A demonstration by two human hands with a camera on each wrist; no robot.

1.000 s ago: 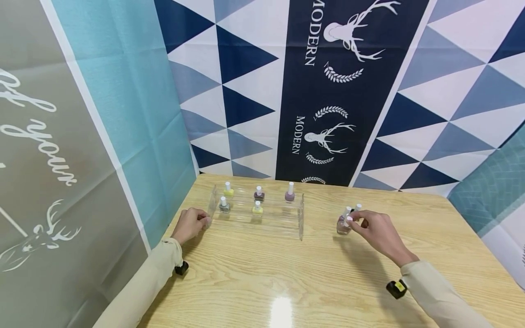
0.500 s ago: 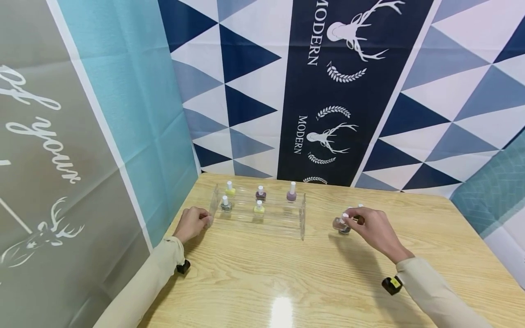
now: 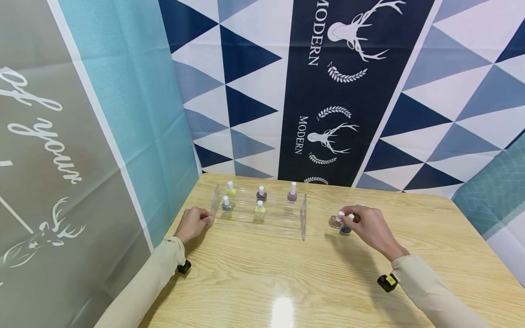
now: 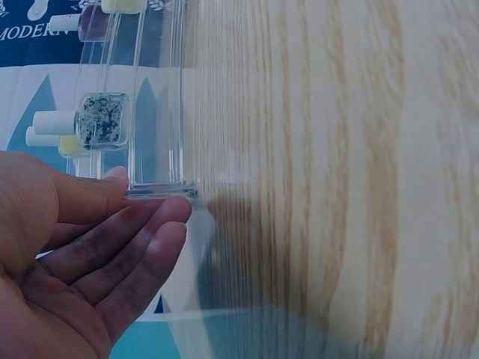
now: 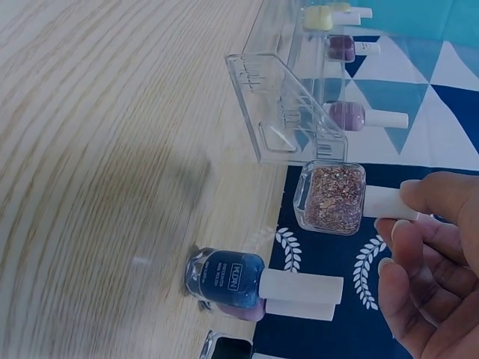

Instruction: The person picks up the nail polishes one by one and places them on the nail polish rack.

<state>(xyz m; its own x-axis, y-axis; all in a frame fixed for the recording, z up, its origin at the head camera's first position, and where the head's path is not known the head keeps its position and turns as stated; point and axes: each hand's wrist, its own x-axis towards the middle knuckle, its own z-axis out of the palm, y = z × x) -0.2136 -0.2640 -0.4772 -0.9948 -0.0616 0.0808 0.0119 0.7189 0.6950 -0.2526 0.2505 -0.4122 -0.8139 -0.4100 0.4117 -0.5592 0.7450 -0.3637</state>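
My right hand (image 3: 371,228) pinches the white cap of a pink glitter nail polish bottle (image 5: 335,198), held tilted to the right of the clear acrylic rack (image 3: 303,218). A blue nail polish bottle (image 5: 232,278) stands on the table close to it, with a pinkish one partly hidden behind. With thumb and fingers, my left hand (image 4: 90,247) grips the rack's left end panel. On the rack's back row are yellow (image 3: 231,192), dark purple (image 3: 261,197) and mauve (image 3: 292,197) bottles. A speckled bottle (image 4: 103,120) and another yellow one (image 3: 260,209) sit on the tier in front.
Another dark bottle (image 5: 230,348) shows at the lower edge of the right wrist view. The wooden table (image 3: 246,273) runs back to a patterned cloth (image 3: 250,105), with a grey and teal cloth (image 3: 106,159) at the left.
My right hand has taken the glitter bottle from the group on the right and moved it a little left, tilting it and baring the blue bottle. My left hand stays on the rack.
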